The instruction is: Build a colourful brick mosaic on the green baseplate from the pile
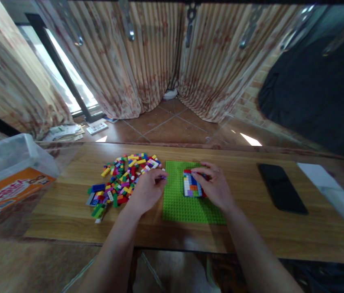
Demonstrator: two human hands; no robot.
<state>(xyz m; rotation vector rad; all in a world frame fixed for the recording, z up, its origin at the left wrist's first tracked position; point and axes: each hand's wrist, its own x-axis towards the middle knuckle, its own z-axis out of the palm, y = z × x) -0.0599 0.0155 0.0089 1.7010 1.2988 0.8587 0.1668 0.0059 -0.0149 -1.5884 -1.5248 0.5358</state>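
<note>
A green baseplate lies on the wooden table, bearing a flat block of toy bricks in white, blue, orange, red and other colours. Over the baseplate's left edge, my left hand pinches a small purple brick. My right hand reaches over the block from the right and covers part of it. Its thumb and forefinger are closed together at the block's upper side; what they grip is too small to make out. Left of my left hand spreads a pile of loose bricks in many colours.
A clear plastic box with an orange label stands at the table's left end. On the right lie a black phone and white paper. Metal clips hang along a dark bar at the top, before patterned curtains.
</note>
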